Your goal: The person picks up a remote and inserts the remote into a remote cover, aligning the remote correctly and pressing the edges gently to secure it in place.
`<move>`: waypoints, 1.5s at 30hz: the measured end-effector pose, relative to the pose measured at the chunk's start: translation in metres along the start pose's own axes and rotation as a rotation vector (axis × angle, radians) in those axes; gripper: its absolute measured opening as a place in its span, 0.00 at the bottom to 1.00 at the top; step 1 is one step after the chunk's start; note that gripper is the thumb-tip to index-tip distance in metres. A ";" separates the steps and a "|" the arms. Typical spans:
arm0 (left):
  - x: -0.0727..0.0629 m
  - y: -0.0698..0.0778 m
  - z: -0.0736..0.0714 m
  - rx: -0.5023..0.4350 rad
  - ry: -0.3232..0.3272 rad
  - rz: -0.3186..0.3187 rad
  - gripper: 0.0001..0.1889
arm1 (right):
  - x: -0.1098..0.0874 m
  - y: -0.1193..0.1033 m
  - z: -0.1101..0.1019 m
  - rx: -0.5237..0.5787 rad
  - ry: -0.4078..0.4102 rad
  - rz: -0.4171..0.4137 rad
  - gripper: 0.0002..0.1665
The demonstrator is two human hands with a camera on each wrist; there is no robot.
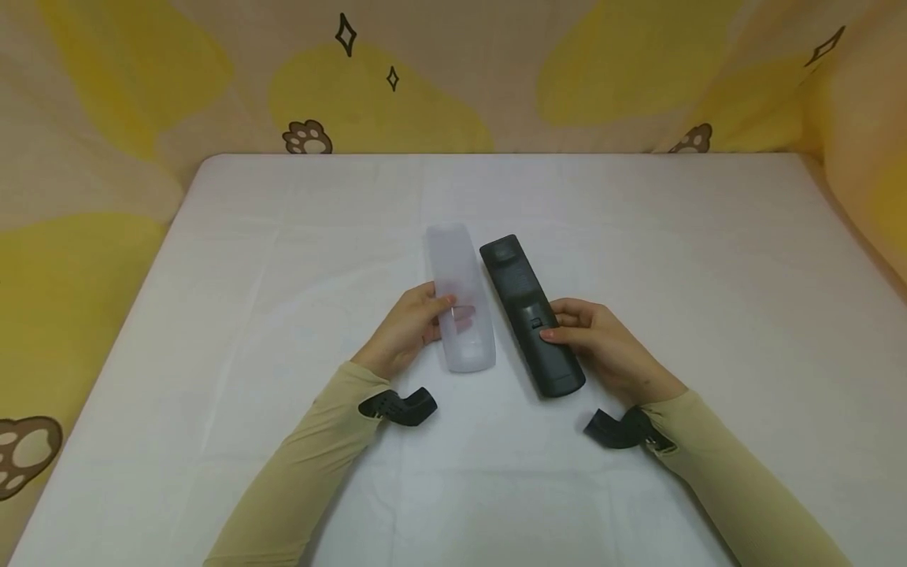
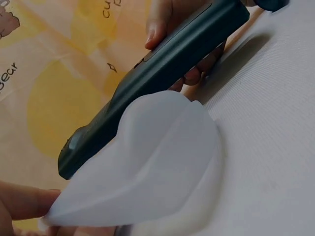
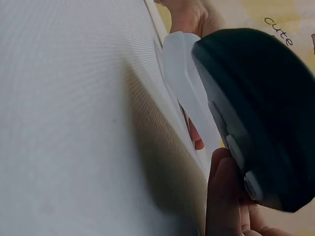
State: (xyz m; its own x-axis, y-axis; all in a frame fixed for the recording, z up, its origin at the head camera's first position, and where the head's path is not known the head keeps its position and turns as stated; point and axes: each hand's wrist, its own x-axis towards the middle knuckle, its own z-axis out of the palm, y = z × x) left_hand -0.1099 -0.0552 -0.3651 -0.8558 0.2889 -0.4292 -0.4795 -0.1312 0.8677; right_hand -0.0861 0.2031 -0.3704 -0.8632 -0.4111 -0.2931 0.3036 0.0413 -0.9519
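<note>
Fingers of the left hand (image 1: 404, 329) pinch the cover (image 1: 464, 279) at its left edge; those of the right hand (image 1: 604, 340) clamp the remote (image 1: 527, 305), back up, at its right edge. Both are held side by side over the desk (image 1: 283, 315). The cover looks light, bendable, slippery: grip its edges. The remote seems stiff, likely heavier: hold mid-body.

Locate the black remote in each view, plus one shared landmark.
Head: black remote just right of centre, in the right hand.
Left wrist: black remote running diagonally from upper right toward lower left, partly behind the translucent cover.
Right wrist: black remote large at right, in front of the translucent cover.
Shared landmark: translucent cover, held by the left hand.
</note>
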 end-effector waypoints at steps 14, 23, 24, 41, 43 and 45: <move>0.001 -0.004 -0.001 -0.032 0.026 0.092 0.21 | 0.000 -0.001 -0.001 -0.003 -0.050 -0.023 0.19; 0.000 -0.003 -0.001 -0.066 0.042 0.163 0.18 | -0.001 -0.002 0.000 -0.034 -0.087 -0.012 0.21; 0.000 -0.003 0.000 -0.067 0.042 0.171 0.18 | -0.001 -0.002 0.001 -0.041 -0.090 -0.011 0.22; -0.001 -0.003 0.001 -0.094 0.070 0.307 0.12 | -0.002 -0.002 0.001 -0.065 -0.134 0.003 0.21; -0.002 -0.002 0.001 -0.095 0.077 0.314 0.11 | -0.002 -0.002 0.001 -0.065 -0.141 0.006 0.21; -0.002 -0.002 0.001 -0.093 0.085 0.317 0.12 | -0.002 -0.003 0.002 -0.064 -0.143 0.008 0.20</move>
State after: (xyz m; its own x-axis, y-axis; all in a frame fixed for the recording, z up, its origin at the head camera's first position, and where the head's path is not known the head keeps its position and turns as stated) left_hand -0.1066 -0.0544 -0.3661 -0.9763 0.1401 -0.1649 -0.1996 -0.2887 0.9364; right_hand -0.0841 0.2024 -0.3671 -0.7931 -0.5362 -0.2889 0.2798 0.1007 -0.9548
